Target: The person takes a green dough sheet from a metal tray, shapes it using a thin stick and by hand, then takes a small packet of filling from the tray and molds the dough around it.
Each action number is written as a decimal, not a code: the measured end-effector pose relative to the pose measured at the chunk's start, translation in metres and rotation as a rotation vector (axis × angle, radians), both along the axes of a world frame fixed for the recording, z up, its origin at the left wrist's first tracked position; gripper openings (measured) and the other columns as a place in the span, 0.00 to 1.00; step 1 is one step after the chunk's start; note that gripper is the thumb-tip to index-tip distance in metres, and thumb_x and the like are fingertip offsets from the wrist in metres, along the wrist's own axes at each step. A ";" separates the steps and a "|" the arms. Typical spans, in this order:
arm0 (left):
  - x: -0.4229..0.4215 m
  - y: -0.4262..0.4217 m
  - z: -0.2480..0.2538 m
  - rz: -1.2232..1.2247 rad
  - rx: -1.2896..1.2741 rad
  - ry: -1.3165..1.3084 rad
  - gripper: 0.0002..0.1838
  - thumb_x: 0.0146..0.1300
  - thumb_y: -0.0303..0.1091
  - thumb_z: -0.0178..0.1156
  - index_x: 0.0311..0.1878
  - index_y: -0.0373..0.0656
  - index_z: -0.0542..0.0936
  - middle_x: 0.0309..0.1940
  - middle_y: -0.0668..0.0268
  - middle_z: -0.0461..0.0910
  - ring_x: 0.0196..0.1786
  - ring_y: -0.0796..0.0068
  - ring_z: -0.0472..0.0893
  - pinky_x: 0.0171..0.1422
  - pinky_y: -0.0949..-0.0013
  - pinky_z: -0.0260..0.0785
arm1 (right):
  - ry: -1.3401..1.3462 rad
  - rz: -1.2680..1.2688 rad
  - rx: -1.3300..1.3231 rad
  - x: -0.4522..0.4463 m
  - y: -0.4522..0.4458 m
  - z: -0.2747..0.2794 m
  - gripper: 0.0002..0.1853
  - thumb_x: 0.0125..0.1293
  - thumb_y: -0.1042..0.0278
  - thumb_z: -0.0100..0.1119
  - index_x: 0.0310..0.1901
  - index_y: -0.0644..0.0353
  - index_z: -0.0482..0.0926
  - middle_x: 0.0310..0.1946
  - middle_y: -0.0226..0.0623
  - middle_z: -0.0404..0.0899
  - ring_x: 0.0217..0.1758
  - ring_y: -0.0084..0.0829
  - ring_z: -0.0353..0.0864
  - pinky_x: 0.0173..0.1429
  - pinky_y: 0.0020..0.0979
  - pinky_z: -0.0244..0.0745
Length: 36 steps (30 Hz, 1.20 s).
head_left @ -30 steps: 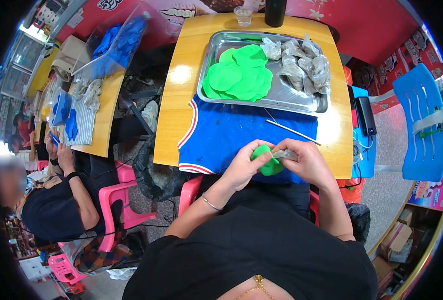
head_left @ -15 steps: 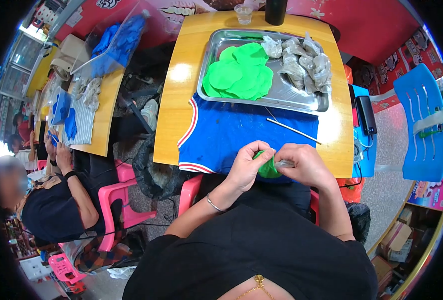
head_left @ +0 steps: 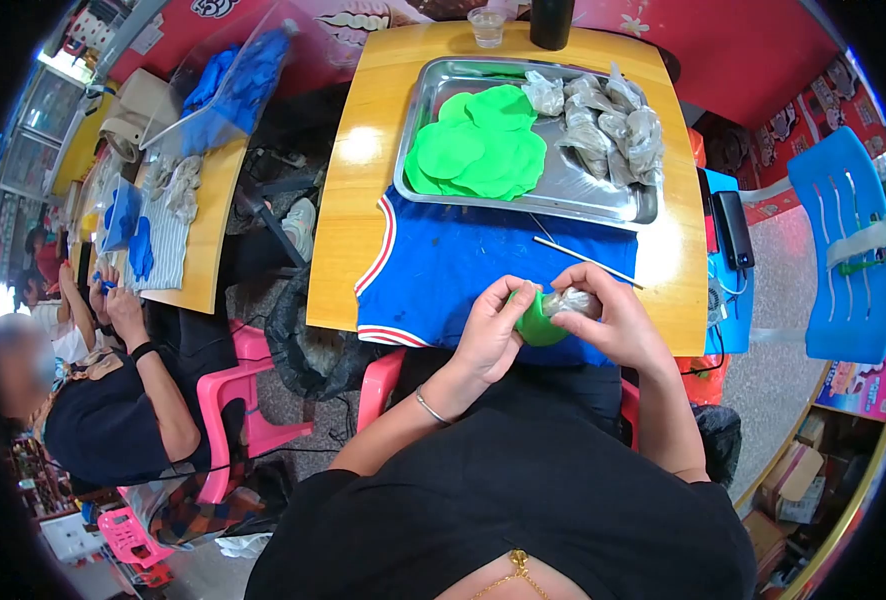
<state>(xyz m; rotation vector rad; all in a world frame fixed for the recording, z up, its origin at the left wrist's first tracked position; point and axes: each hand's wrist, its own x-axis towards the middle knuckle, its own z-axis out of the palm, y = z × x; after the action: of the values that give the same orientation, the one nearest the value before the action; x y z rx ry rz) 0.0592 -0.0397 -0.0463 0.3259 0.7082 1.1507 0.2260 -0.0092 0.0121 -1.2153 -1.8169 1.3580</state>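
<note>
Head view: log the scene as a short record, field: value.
left hand: holds green sheet
right hand: holds plastic-wrapped grey bundle against green sheet
tray: metal, on table
tray contents: green round pieces piled left; wrapped grey bundles right
blue cloth: red-white trim, below tray in view
stick: thin, pale, on blue cloth
far table edge: clear cup, dark cylinder

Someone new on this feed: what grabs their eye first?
Probably the bright green flat rounded pieces heaped on the left of the shiny metal tray. Next, the blue cloth with red-and-white trim below it, and the green piece in the left hand.
</note>
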 end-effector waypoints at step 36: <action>0.007 -0.007 -0.009 -0.049 -0.057 -0.146 0.06 0.69 0.38 0.50 0.42 0.48 0.69 0.40 0.71 0.74 0.43 0.81 0.75 0.49 0.71 0.70 | 0.060 -0.120 -0.041 -0.005 0.011 -0.013 0.16 0.57 0.78 0.58 0.48 0.64 0.71 0.33 0.32 0.75 0.37 0.21 0.75 0.43 0.24 0.71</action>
<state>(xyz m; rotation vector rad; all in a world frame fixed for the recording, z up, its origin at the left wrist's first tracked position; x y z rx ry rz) 0.0660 -0.0467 -0.0556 0.2081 0.6000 1.0936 0.2214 0.0019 -0.0008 -1.2705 -1.6553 1.3556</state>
